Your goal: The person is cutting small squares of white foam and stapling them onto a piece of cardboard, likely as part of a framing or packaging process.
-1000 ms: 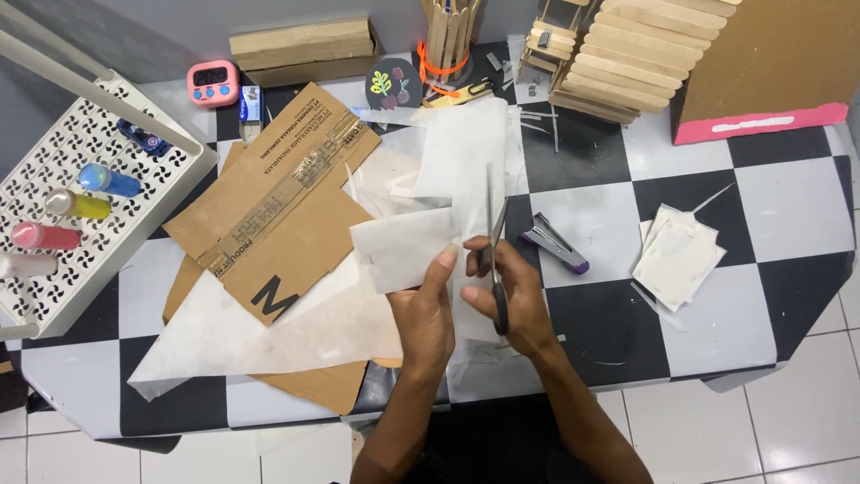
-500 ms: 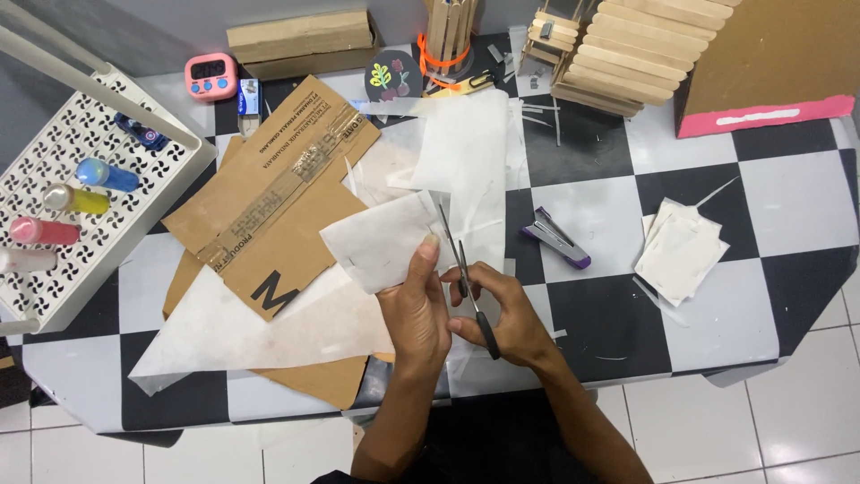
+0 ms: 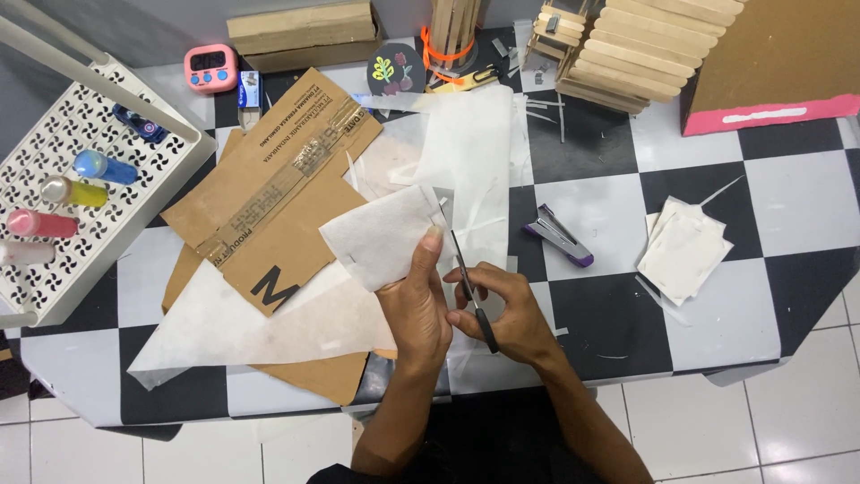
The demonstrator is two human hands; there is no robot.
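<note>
Left hand [image 3: 414, 305] pinches thin white paper sheet [image 3: 381, 235]; right hand [image 3: 506, 309], fingers closed round black-handled scissors [image 3: 468, 282], blades at sheet's right edge. Cut barely begun; most uncut.

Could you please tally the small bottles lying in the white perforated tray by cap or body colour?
Blue-capped bottle: 1
Yellow bottle: 1
Pink bottle: 1
Pale bottle at the tray's near edge: 1
Total: 4, all lying on their sides in the white tray.
</note>
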